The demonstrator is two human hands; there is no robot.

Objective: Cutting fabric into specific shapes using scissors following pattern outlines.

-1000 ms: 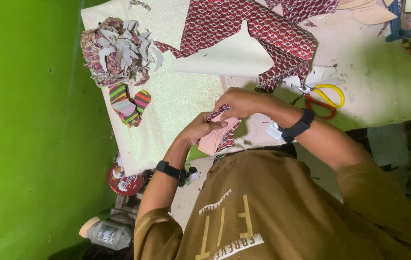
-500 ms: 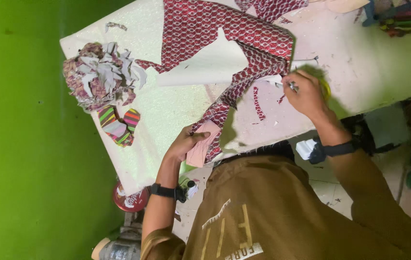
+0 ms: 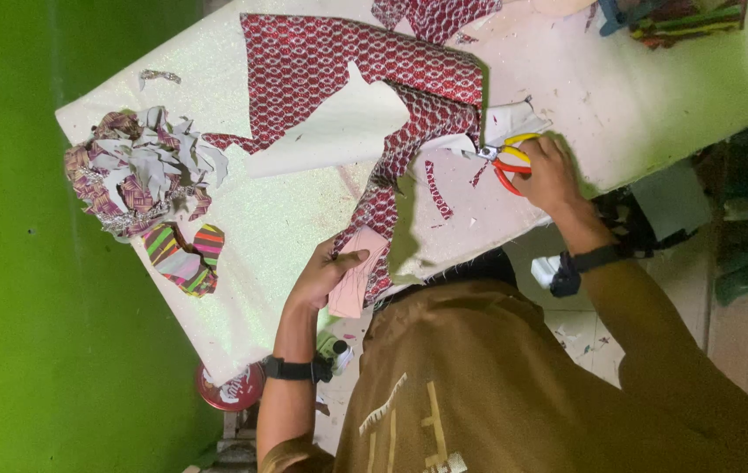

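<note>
My left hand (image 3: 326,271) grips a small pink piece (image 3: 355,285) together with the end of a strip of red patterned fabric (image 3: 321,61) at the near edge of the white table (image 3: 654,88). My right hand (image 3: 549,175), watch on the wrist, is closed over the yellow and red handles of a pair of scissors (image 3: 498,156) lying on the table. Their blades point towards the fabric. A white paper sheet (image 3: 330,131) lies partly on the fabric.
A heap of fabric and paper scraps (image 3: 137,171) sits at the table's left end, with striped colourful pieces (image 3: 183,258) beside it. Folded colourful cloth (image 3: 685,17) lies at the far right. A red round tin (image 3: 229,385) stands below the table, next to a green wall (image 3: 24,263).
My right hand left the pink piece, reached right across the table and closed on the scissors. My left hand kept hold of the pink piece and fabric.
</note>
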